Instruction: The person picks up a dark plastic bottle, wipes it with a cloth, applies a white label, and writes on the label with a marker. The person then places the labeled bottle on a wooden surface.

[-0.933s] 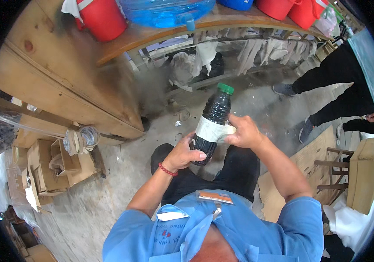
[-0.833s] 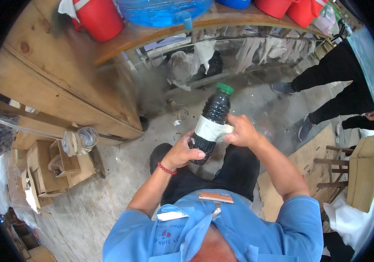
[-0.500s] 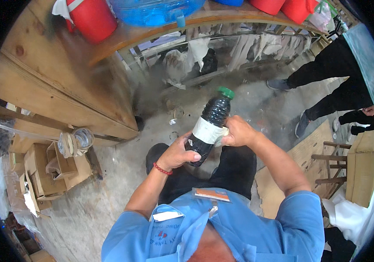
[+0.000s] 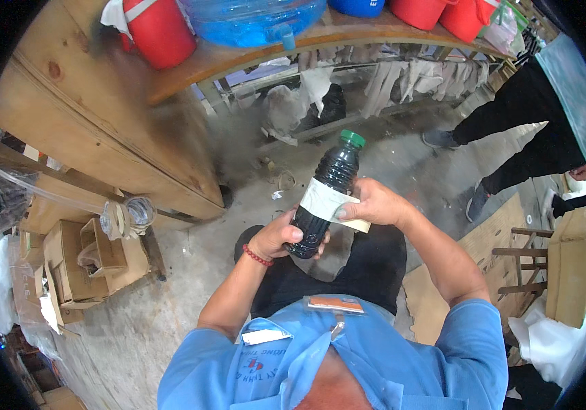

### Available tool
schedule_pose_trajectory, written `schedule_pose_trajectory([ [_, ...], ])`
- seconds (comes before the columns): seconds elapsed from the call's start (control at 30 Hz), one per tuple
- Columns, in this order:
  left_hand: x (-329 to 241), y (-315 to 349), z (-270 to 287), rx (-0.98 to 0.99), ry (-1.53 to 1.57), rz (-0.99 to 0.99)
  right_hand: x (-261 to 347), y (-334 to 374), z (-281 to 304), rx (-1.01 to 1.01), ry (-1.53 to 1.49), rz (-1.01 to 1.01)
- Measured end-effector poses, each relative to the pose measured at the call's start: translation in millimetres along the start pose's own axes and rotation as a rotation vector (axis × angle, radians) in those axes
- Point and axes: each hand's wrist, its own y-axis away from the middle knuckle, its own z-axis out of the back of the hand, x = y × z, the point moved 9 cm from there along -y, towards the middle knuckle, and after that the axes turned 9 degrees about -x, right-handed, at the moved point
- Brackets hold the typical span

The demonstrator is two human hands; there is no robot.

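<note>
Grip of the left hand (image 4: pixel 271 239) clasps the lower part of a bottle (image 4: pixel 338 169), thumb across its front; the right grip (image 4: pixel 380 202) pinches the label (image 4: pixel 320 197), thumb on top, the loose end jutting rightward. The bottle is over the lap (image 4: pixel 375 273), tilted, its green cap (image 4: pixel 352 139) on and pointing away from the body. It looks black; whether plastic or contents, I cannot tell. Both elbows bend, forearms converging.

Ahead, rags (image 4: pixel 416 78) hang beneath a bench (image 4: pixel 238 61) bearing red buckets (image 4: pixel 159 41), a blue tub (image 4: pixel 358 5) and a clear bluish jug (image 4: pixel 259 24) with a tap. A white cloth (image 4: pixel 116 17) drapes the leftmost bucket's rim. On the left, a wooden cabinet (image 4: pixel 115 130) stands near the tape rolls (image 4: pixel 127 217) and an open carton (image 4: pixel 64 266) with a smaller box inside. On the right, flat cardboard (image 4: pixel 457 273) covers the floor near a stool (image 4: pixel 522 254), a box (image 4: pixel 573 270) and a standing person (image 4: pixel 532 102).
</note>
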Motion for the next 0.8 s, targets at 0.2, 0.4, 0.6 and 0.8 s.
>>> schedule_pose_trajectory([
  [0.2,-38.4,2.2,10.8,-0.376,-0.552,-0.285,-4.3,-3.8,4.2,-0.013,-0.016,-0.206],
  [0.4,-14.1,9.6,37.6,-0.490,-0.382,-0.223,47.4,8.7,-8.6,0.015,0.655,0.011],
  [0.6,-17.9,27.7,29.6,-0.547,-0.563,-0.439,92.9,44.3,-13.6,0.002,0.877,-0.028],
  [0.8,-18.2,27.8,19.6,-0.475,-0.564,-0.423,82.9,39.1,-14.2,0.020,0.744,0.137],
])
